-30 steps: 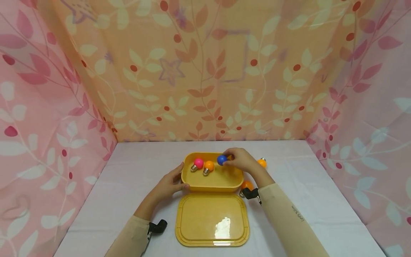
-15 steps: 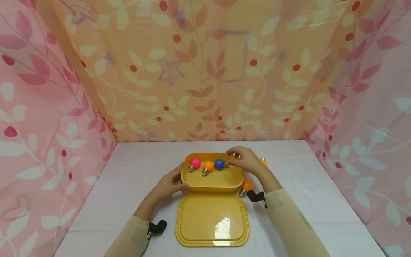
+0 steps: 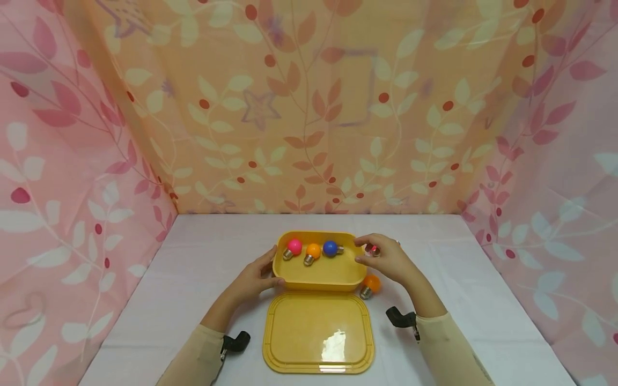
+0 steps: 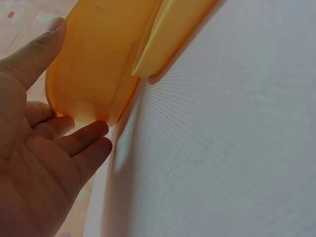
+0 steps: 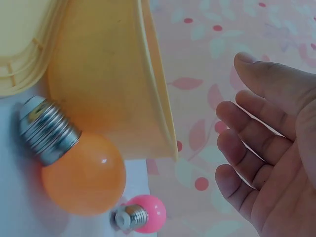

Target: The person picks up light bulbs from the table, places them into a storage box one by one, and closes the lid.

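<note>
In the head view a yellow plastic box holds a pink bulb, an orange bulb and a blue bulb, all lying on its floor. My left hand grips the box's left end, thumb near the front corner and fingers toward the back. My right hand is just past the right end, holding nothing, its fingers loosely bent in the right wrist view. Beneath it lies another pink bulb, mostly covered in the head view. A second orange bulb rests by the box's front right corner.
The yellow lid lies flat in front of the box on the white tablecloth. Leaf-patterned cloth hangs behind and along both sides. Black wrist cameras sit near the sleeve cuffs.
My right hand let go of the blue bulb inside the box, then moved right, out over the loose pink bulb. The pink bulb in the box rolled slightly left. My left hand stayed put.
</note>
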`<state>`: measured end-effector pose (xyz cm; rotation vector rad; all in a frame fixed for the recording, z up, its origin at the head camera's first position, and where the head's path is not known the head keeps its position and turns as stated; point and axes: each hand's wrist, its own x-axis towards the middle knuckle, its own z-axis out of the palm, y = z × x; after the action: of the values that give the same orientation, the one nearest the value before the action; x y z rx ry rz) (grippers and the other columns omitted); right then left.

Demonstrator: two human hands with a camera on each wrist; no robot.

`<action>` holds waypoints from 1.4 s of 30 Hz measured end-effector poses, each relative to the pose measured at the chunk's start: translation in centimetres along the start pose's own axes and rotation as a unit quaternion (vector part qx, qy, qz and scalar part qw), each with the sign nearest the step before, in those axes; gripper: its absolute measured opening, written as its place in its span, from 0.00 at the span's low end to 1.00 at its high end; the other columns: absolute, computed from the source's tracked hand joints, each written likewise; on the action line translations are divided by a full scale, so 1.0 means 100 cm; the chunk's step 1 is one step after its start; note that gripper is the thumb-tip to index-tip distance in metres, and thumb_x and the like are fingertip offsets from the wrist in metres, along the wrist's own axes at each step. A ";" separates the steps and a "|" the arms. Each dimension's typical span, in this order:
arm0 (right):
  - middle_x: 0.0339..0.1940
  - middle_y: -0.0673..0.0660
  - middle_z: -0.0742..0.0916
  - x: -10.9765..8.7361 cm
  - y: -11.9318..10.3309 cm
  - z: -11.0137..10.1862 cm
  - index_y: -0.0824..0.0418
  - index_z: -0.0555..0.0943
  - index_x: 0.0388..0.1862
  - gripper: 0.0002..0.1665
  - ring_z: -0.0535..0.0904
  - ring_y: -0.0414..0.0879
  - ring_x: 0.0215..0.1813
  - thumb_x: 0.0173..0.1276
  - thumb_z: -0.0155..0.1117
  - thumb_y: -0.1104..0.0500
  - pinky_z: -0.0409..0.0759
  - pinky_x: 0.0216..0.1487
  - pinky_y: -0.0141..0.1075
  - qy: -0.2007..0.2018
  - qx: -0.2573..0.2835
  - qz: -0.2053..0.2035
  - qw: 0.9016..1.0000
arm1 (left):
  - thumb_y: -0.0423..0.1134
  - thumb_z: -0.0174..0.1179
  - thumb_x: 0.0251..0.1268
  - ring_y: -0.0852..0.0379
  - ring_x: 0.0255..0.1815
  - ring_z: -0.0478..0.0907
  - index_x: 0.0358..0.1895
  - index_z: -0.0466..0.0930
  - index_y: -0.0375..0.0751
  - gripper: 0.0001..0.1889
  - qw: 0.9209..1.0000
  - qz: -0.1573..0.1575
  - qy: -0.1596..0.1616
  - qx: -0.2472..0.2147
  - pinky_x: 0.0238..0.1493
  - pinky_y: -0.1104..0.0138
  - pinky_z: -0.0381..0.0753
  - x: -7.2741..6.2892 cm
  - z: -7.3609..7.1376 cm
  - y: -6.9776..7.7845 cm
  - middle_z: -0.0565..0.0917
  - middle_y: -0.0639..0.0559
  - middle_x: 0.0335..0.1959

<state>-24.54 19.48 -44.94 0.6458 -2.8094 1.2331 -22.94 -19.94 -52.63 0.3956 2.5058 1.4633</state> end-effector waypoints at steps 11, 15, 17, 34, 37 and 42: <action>0.51 0.50 0.87 -0.021 0.000 -0.007 0.50 0.85 0.57 0.22 0.78 0.44 0.47 0.65 0.77 0.52 0.80 0.51 0.44 0.017 -0.056 -0.031 0.998 | 0.53 0.74 0.59 0.46 0.81 0.60 0.83 0.49 0.61 0.53 1.000 0.003 -0.001 -0.003 0.79 0.50 0.60 0.001 0.000 -0.001 0.53 0.56 0.84; 0.49 0.50 0.86 -0.025 -0.001 -0.014 0.52 0.84 0.59 0.24 0.79 0.47 0.49 0.64 0.78 0.53 0.82 0.53 0.51 0.024 -0.057 -0.027 0.998 | 0.51 0.75 0.59 0.46 0.80 0.61 0.84 0.50 0.59 0.53 1.000 0.008 0.000 0.001 0.78 0.51 0.61 0.002 0.001 -0.002 0.53 0.55 0.84; 0.52 0.50 0.86 -0.027 0.001 -0.020 0.51 0.84 0.59 0.24 0.80 0.51 0.52 0.64 0.77 0.52 0.82 0.55 0.53 0.032 -0.051 -0.011 0.998 | 0.51 0.75 0.59 0.45 0.80 0.61 0.84 0.49 0.57 0.53 1.000 0.012 -0.001 0.001 0.78 0.50 0.61 0.002 0.002 -0.002 0.53 0.54 0.84; 0.55 0.61 0.87 -0.024 0.068 -0.039 0.62 0.82 0.62 0.27 0.79 0.58 0.54 0.66 0.75 0.55 0.78 0.53 0.50 0.162 -0.093 0.065 0.980 | 0.53 0.75 0.58 0.44 0.80 0.61 0.84 0.49 0.57 0.54 1.000 0.010 0.000 0.010 0.78 0.49 0.61 0.001 -0.002 -0.001 0.54 0.54 0.84; 0.55 0.62 0.87 -0.022 0.083 -0.032 0.63 0.82 0.62 0.27 0.78 0.58 0.54 0.67 0.75 0.54 0.78 0.54 0.50 0.183 -0.086 0.086 0.976 | 0.54 0.75 0.59 0.44 0.80 0.61 0.84 0.49 0.58 0.54 1.000 0.007 -0.001 0.013 0.78 0.49 0.60 0.000 -0.002 -0.001 0.53 0.55 0.84; 0.55 0.64 0.86 -0.023 0.101 -0.021 0.65 0.82 0.61 0.27 0.78 0.60 0.54 0.66 0.75 0.54 0.76 0.55 0.50 0.192 -0.079 0.108 0.972 | 0.56 0.74 0.58 0.45 0.80 0.61 0.84 0.48 0.57 0.55 1.000 0.008 -0.005 0.011 0.79 0.51 0.61 0.000 -0.001 0.000 0.53 0.55 0.84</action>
<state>-26.52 27.93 -51.04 0.0798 -2.6564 1.0111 -22.95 -20.04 -52.60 0.4269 2.5190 1.4361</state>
